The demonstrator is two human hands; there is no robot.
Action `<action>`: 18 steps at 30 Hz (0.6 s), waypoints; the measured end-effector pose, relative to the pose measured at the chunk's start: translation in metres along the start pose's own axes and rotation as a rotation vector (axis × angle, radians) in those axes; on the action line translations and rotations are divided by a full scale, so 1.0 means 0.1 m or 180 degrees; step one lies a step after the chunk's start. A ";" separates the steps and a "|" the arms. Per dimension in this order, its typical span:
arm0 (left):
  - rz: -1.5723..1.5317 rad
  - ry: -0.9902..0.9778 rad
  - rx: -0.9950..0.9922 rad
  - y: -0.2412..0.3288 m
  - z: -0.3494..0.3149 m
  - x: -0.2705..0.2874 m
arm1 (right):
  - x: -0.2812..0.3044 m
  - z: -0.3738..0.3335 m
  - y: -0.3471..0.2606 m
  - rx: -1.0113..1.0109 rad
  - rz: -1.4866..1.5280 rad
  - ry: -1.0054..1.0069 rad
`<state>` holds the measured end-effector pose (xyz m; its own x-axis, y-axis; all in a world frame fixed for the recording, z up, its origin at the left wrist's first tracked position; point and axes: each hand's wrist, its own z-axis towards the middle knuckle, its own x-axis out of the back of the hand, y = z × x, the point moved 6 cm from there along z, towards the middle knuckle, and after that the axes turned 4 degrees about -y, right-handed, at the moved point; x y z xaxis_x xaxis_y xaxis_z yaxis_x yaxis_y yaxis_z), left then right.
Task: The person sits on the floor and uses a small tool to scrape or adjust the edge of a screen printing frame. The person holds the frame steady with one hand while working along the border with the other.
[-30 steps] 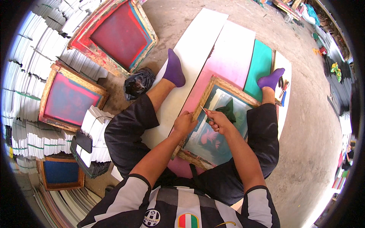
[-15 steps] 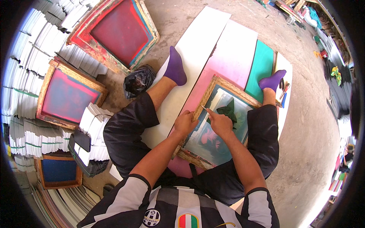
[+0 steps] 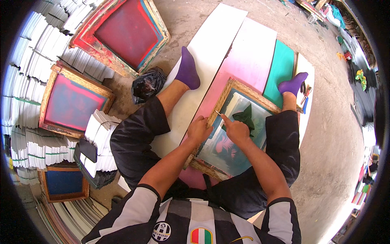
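Observation:
A wooden screen-printing frame lies across my lap and the boards, its mesh showing a pale blue-white surface with a pink leaf-like pattern. Around the frame's left rail my left hand is closed. My right hand is over the mesh, fingers closed on a thin, pale, stick-like tool. The tool's tip meets the inner side of the left rail, just beyond my left hand; its exact kind is too small to tell. A crumpled dark green cloth rests on the mesh beside my right hand.
Under my legs lie white, pink and green boards. Pliers and other hand tools sit by my right foot. On the left are a black plastic bag, a large red-meshed frame, other frames, and tied paper stacks.
My right hand and the tool tip have shifted very slightly, and my right elbow sits a little farther out. My left hand keeps its grip on the rail.

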<state>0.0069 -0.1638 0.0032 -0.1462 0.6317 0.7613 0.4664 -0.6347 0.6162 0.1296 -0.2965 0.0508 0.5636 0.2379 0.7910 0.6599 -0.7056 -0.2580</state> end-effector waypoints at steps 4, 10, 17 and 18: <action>0.0092 -0.0013 0.0020 0.03 0.05 -0.03 | -0.48 0.33 0.36 0.0949 0.1630 0.0829; 0.0019 -0.0090 0.0089 0.00 0.01 0.03 | -0.05 0.03 0.03 0.0154 0.0142 0.0210; 0.0121 -0.0150 0.0079 0.00 0.04 0.00 | -0.48 0.33 0.36 0.0394 0.2455 0.0169; 0.0089 -0.0171 0.0104 0.00 0.03 0.02 | -0.50 0.32 0.34 0.0120 0.2746 -0.0248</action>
<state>0.0093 -0.1614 0.0038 -0.0860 0.6374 0.7658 0.4981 -0.6382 0.5871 0.1393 -0.3109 -0.0155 0.9064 -0.3244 0.2705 0.0013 -0.6384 -0.7697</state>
